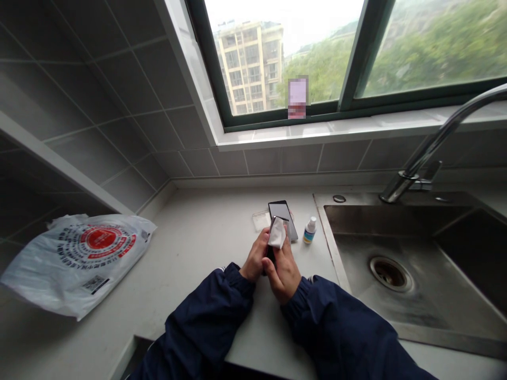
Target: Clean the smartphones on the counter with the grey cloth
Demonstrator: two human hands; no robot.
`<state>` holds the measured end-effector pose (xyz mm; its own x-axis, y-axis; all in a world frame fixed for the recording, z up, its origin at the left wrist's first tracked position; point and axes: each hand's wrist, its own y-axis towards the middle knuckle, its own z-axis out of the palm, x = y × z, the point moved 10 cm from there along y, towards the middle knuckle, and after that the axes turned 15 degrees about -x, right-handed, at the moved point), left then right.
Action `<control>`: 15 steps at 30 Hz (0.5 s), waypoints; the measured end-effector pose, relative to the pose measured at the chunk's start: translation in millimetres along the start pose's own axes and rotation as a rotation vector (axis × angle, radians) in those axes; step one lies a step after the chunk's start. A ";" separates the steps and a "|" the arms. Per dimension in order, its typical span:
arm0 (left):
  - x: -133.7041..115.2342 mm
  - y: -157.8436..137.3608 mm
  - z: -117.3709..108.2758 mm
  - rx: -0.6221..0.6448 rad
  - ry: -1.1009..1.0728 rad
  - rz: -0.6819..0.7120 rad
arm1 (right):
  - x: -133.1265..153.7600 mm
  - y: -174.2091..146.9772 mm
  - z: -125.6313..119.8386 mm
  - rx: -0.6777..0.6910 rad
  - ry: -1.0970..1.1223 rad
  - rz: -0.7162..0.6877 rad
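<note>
My left hand (pixel 255 258) is wrapped round the side of a dark smartphone (pixel 271 254), which is tilted up above the counter. With my right hand (pixel 285 270) I press a white cloth or tissue (pixel 277 233) against the phone's upper part; fingers cover some of it. Just beyond lies a second phone or tablet-like slab (pixel 292 224), dark-edged with a pale grey face. A clear case (pixel 260 220) is partly tucked behind my hands. To their right stands a small white bottle (pixel 310 230) with a blue and yellow label and its cap on.
A white plastic bag (pixel 79 264) with red print lies on the counter (pixel 190 232) at left. At right is a steel sink (pixel 336 248) with a chrome faucet (pixel 412 158). Behind the counter is a tiled wall under a window (pixel 285 58).
</note>
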<state>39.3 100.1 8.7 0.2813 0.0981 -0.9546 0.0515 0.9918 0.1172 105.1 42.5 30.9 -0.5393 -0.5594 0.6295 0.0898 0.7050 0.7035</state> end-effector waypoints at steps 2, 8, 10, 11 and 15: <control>-7.1 -1.2 3.9 0.021 0.032 0.038 | -0.2 1.9 -3.0 -0.018 -0.010 -0.005; -19.0 -4.8 13.7 0.078 0.082 0.046 | -2.9 12.5 -15.6 -0.103 -0.029 -0.003; -19.4 -6.1 15.0 0.081 0.087 0.028 | -6.1 16.5 -19.3 -0.119 -0.033 0.013; -19.0 -6.7 15.4 0.081 0.085 0.018 | -7.2 18.2 -20.7 -0.122 -0.031 0.015; -16.5 -7.7 14.5 0.063 0.035 -0.026 | -10.9 22.0 -24.4 -0.125 -0.016 0.022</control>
<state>48.2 89.7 27.6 0.2460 0.0767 -0.9662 0.1187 0.9870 0.1085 133.4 53.5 47.5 -0.5490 -0.5369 0.6406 0.2045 0.6568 0.7258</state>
